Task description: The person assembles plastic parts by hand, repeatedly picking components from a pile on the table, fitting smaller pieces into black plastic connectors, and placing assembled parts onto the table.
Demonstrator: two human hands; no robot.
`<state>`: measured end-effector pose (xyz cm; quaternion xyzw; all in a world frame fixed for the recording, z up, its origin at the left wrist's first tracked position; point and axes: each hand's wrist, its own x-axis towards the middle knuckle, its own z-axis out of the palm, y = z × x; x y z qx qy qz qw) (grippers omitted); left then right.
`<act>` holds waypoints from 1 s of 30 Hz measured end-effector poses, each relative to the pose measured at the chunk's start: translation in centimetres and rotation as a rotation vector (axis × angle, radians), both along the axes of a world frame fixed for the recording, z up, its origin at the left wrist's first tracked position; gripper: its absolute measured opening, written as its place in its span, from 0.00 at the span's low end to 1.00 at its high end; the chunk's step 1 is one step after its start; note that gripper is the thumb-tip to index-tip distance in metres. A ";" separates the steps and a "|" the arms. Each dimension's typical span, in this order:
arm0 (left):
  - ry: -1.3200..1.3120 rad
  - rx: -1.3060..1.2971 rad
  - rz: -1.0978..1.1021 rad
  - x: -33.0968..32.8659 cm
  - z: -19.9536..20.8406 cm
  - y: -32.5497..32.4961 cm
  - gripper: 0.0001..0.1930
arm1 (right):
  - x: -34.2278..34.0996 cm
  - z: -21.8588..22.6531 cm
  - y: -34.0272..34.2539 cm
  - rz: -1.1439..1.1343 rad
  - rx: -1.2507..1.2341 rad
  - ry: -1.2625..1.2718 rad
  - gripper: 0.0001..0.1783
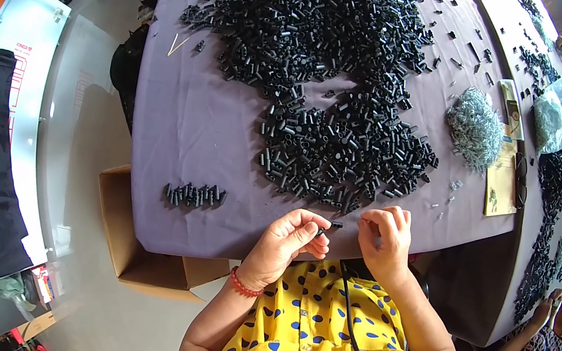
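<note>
Currently, small black piece (320, 233) is being pinched between thumb and fingers of left hand (287, 240), over near edge of bench (190, 114). Right hand (386, 241) is being held near it, fingers curled nearly closed; whether anything is being gripped there cannot be told. Ahead, large black pile (346, 146) is being carried by bench, with small black cluster (195, 195) at left, clear heap (476, 129) at right.

the black pieces (344, 158) look like glossy plastic, the tablecloth (192, 122) matt cloth, the box (117, 218) matt cardboard.
</note>
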<state>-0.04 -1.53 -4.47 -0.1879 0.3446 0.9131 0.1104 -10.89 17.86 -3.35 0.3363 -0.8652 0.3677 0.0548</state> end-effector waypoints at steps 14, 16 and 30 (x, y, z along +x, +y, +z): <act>-0.027 -0.006 0.001 0.0 0.1 0.0 0.12 | -0.8 0.1 -2.6 -0.032 0.030 0.091 0.14; -0.037 -0.018 -0.001 -0.1 0.1 0.0 0.12 | -1.2 -0.1 -3.8 -0.065 0.050 0.149 0.14; -0.050 -0.020 0.004 0.0 0.2 0.1 0.12 | -1.8 0.2 -4.5 -0.046 0.298 -0.016 0.08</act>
